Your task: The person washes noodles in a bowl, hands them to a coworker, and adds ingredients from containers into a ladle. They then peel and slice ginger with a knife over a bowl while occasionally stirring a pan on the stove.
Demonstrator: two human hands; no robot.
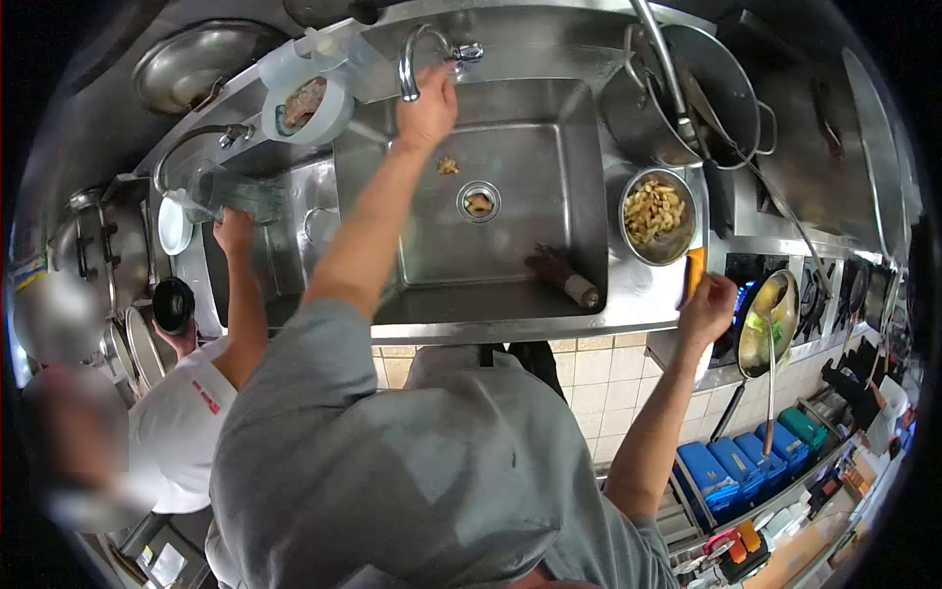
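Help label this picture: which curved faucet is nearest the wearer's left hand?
It's the faucet above the large basin, beside the left hand; the leftmost faucet is by a co-worker's hand.

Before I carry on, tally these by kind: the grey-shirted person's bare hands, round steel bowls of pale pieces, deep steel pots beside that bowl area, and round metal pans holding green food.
Bare hands: 2, left hand and right hand
Round steel bowl of pale pieces: 1
Deep steel pot: 1
Round metal pan holding green food: 1
Total: 5

Left arm [368, 221] stretched way up, left hand [428, 106] near top center; right hand [708, 312] curled, middle right.
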